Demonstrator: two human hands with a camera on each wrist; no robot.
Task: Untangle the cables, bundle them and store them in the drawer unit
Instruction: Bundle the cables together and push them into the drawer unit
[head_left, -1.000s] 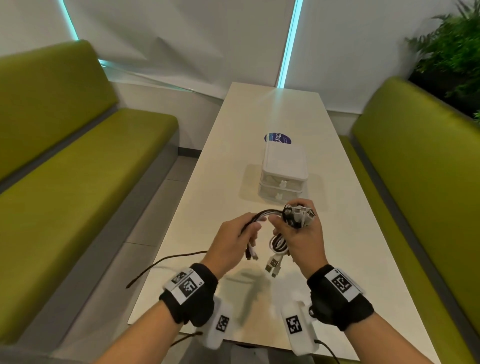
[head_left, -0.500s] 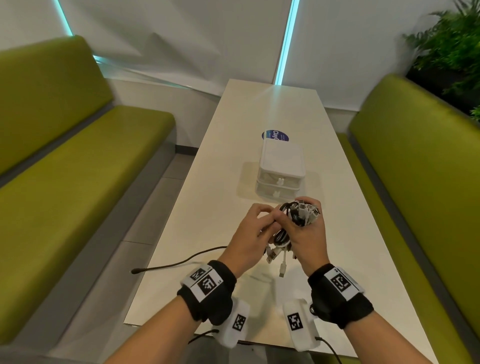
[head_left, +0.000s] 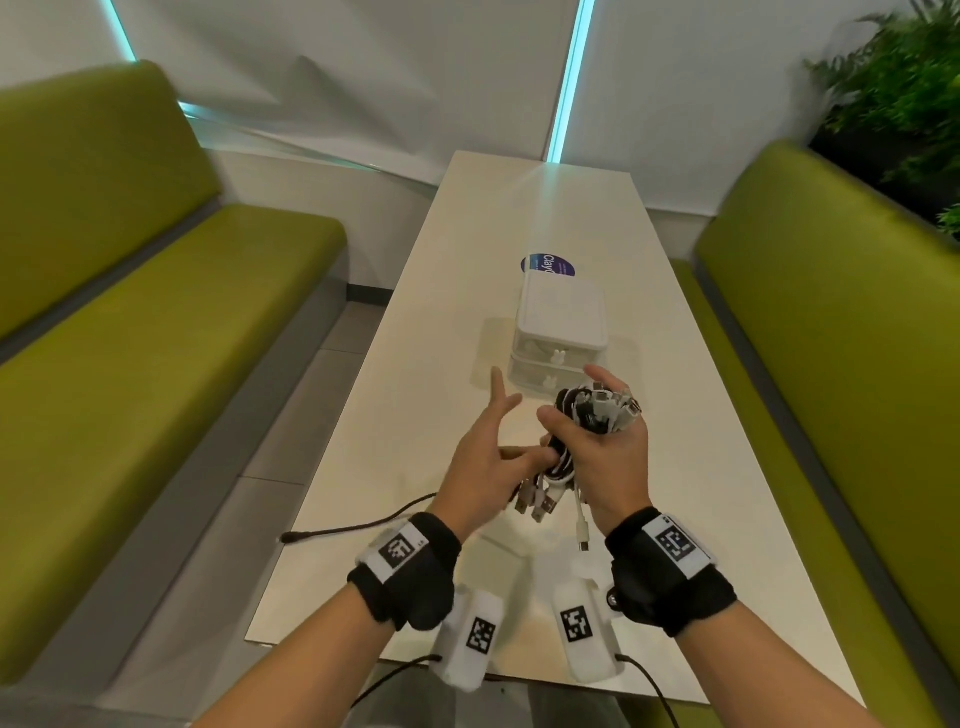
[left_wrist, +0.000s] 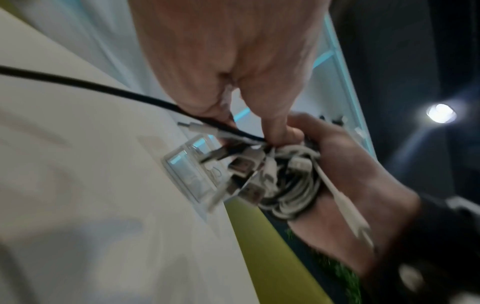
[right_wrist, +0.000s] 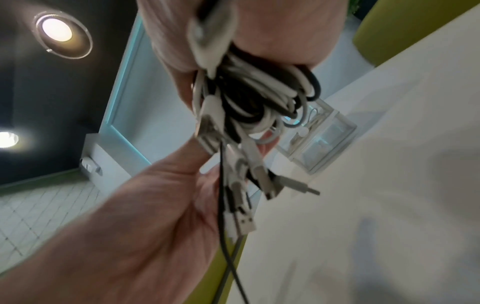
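Above table (head_left: 395, 395): right hand (head_left: 613, 457) grips cable bundle (head_left: 592, 415).
Left hand (head_left: 483, 462): at bundle's 9 o'clock, pinching black cable (head_left: 358, 527), forefinger extended.
12 o'clock: white drawer unit (head_left: 563, 327), shut.

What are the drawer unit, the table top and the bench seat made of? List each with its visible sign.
Drawer unit: likely plastic, with an opaque white top and see-through drawer fronts.
Table top: smooth cream surface with a soft sheen, perhaps laminate; hard to tell.
Bench seat: padded olive-green upholstery, matte; fabric or faux leather, unclear.
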